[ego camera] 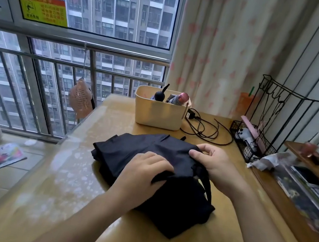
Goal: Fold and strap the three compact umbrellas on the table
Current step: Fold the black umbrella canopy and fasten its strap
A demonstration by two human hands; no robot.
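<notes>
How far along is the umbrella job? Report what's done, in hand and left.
Done, apparently: a black-handled umbrella and a pink-topped umbrella stand collapsed in the cream bin; straps hidden. In hand: the black umbrella lies loose on the table, left hand and right hand gripping its fabric. Left: finish folding it, then strap it.

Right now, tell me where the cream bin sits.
In the head view the bin stands at the far end of the table, centre frame, beyond the black umbrella, with cables just to its right.
</notes>
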